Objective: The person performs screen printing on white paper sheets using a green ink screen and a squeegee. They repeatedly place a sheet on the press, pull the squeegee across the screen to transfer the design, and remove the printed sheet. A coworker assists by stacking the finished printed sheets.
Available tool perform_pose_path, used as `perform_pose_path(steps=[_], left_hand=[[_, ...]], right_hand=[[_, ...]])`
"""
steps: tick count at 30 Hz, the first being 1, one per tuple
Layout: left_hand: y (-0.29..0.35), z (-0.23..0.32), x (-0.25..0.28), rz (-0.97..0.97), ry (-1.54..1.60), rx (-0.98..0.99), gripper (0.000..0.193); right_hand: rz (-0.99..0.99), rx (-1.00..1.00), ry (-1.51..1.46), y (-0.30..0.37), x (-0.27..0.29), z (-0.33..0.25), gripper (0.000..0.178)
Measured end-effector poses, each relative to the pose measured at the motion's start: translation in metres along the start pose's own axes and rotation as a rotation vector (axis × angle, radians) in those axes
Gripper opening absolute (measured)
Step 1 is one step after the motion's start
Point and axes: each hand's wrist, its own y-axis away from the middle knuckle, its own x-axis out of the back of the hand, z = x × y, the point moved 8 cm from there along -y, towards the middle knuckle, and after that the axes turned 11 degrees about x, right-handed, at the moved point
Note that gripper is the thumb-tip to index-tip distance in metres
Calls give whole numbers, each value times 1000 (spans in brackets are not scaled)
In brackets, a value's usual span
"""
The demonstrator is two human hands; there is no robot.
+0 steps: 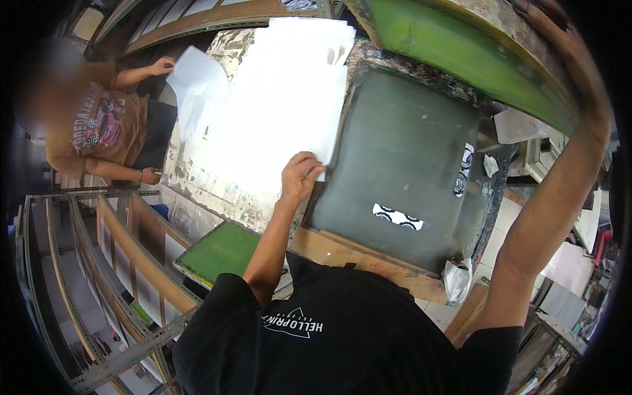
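Note:
My left hand (300, 176) pinches the near right corner of a white sheet (289, 118), which lies on a stack of white sheets. At the upper right, my right hand (559, 36) grips the edge of a raised, tilted screen-printing frame (454, 49) with green mesh. Beneath the frame and to the right of the stack is a flat grey-green printing board (401, 145). Two small black-and-white printed strips lie on the board, one strip (397, 216) near its front and another strip (463, 170) by its right edge.
Across the table to the left, a person (108, 125) holds a translucent sheet (197, 89) by its corner. A slatted rack (148, 247) with wooden frames stands at the lower left, beside a green panel (220, 252). A wooden strip (368, 262) edges the board's front.

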Motion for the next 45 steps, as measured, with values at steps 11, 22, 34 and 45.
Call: perform_pose_path(steps=[11, 22, 34, 45], left_hand=[[-8, 84, -175, -467, -427, -387, 72], [33, 152, -262, -717, -398, -576, 78], [52, 152, -256, -723, -376, -576, 78], [55, 152, -255, -716, -370, -576, 78]], right_hand=[[-249, -17, 46, -13, 3, 7, 48], [-298, -47, -135, -20, -2, 24, 43], [-253, 51, 15, -12, 4, 4, 39], [-306, -121, 38, -21, 0, 12, 39]])
